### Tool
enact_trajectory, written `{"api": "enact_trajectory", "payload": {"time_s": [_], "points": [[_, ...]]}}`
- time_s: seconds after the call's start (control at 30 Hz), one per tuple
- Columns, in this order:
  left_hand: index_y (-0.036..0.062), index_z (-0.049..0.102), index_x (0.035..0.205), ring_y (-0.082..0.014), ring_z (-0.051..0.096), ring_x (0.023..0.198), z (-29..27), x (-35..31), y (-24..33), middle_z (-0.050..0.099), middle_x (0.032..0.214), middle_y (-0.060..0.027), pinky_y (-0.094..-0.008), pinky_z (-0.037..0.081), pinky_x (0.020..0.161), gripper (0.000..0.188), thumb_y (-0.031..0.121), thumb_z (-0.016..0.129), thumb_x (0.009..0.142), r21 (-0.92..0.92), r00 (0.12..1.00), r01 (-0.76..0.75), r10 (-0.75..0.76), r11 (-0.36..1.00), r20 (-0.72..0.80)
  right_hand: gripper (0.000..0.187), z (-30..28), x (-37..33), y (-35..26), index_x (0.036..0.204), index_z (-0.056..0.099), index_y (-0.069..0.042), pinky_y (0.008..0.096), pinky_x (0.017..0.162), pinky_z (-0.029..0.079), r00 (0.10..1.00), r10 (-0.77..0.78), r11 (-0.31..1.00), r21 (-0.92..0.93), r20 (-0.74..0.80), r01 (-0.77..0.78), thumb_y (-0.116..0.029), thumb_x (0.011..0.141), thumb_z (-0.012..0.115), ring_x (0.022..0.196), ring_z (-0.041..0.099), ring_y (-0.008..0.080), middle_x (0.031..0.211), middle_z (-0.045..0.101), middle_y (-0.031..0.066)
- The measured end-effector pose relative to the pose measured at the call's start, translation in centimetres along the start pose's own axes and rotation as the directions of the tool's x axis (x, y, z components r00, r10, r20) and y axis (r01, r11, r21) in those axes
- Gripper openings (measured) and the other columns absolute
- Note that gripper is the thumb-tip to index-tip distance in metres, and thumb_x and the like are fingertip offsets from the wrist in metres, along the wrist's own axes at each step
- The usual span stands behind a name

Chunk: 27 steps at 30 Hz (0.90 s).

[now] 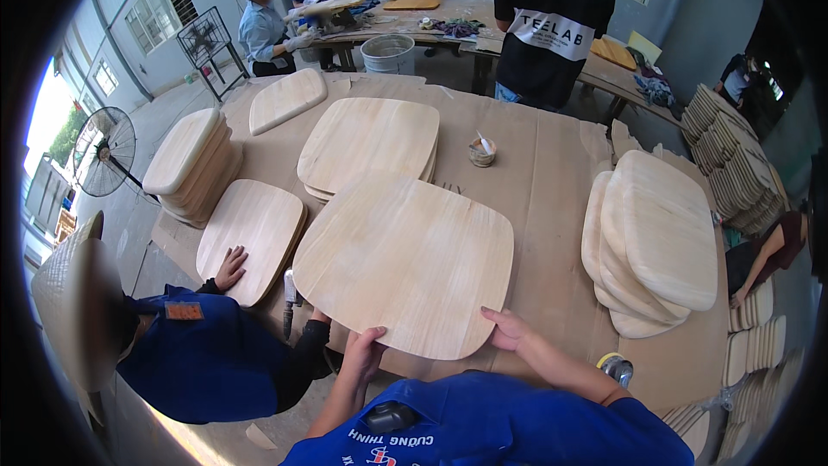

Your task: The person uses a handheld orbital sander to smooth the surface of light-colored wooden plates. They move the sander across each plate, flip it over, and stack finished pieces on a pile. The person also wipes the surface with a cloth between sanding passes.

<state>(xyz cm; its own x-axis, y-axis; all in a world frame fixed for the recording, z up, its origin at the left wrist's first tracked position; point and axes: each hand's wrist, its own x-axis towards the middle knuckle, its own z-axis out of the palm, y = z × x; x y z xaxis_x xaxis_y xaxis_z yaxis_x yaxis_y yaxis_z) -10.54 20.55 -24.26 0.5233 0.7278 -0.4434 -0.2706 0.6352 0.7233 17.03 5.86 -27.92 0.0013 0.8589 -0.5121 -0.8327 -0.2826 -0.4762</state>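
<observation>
A pale wooden board (405, 263) with rounded corners is held in front of me above the table. My left hand (366, 352) grips its near edge at the left, thumb on top and fingers hidden underneath. At the near right corner my right hand (509, 330) grips the same board, its thumb also on the upper face. Behind it lies a short stack of similar boards (371, 138), partly covered by the one I hold. To the right stands an uneven, fanned stack of boards (668, 233).
Cardboard (552, 207) covers the table. A co-worker's hand (230, 267) lies on a board at left, beside a taller stack (185, 155). A small pot (482, 153) stands beyond my board. A yellow-rimmed tool (614, 367) sits at the near right edge; another tool (291, 293) lies left.
</observation>
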Motion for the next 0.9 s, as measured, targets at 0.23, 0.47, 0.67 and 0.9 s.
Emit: {"api": "enact_trajectory", "payload": {"time_s": [0.23,0.47,0.67,0.9], "points": [[-0.0039,0.05,0.121,-0.0286,0.058,0.11,-1.7,13.6,8.4,0.062,0.111,-0.0148,-0.0444,0.046,0.098,0.048,0.012,0.059,0.076,-0.316,0.987,-0.126,0.151,0.941,0.057,0.053,7.2,6.9,-8.2,0.142,0.033,-0.013,0.0372,0.089,0.052,0.976,-0.067,0.942,-0.308,0.209,0.131,-0.028,0.097,0.057,0.109,0.061,0.0218,0.129,0.055,0.009],[0.0028,0.056,0.095,-0.0259,0.058,0.099,-1.6,27.2,11.7,0.06,0.1,-0.011,-0.0455,0.047,0.09,0.021,0.015,0.062,0.079,-0.276,0.97,-0.243,0.227,0.93,-0.09,0.055,1.9,2.7,-6.7,0.142,0.035,-0.013,0.0346,0.091,0.049,0.998,0.042,0.842,-0.539,0.04,-0.014,-0.022,0.095,0.062,0.113,0.058,0.0212,0.134,0.052,0.0077],[0.0028,0.056,0.097,-0.0238,0.06,0.083,-1.4,35.4,12.2,0.06,0.097,-0.0103,-0.0385,0.052,0.077,0.022,0.018,0.063,0.082,-0.234,0.967,-0.217,0.176,0.948,-0.185,0.052,-1.7,-1.2,-4.0,0.141,0.039,-0.012,0.0345,0.091,0.049,0.996,0.048,0.864,-0.497,-0.069,-0.076,-0.019,0.095,0.061,0.114,0.058,0.0214,0.133,0.052,0.0084],[-0.005,0.056,0.11,-0.0191,0.067,0.07,-0.5,33.3,10.7,0.064,0.084,-0.0105,-0.0234,0.049,0.05,0.035,0.021,0.063,0.087,0.331,0.887,-0.121,0.252,0.936,-0.387,0.041,9.7,-3.8,-10.7,0.132,0.053,-0.006,0.0323,0.086,0.049,0.891,-0.3,0.693,-0.563,0.342,0.45,-0.009,0.092,0.062,0.098,0.059,0.0197,0.12,0.056,0.0091]]}}
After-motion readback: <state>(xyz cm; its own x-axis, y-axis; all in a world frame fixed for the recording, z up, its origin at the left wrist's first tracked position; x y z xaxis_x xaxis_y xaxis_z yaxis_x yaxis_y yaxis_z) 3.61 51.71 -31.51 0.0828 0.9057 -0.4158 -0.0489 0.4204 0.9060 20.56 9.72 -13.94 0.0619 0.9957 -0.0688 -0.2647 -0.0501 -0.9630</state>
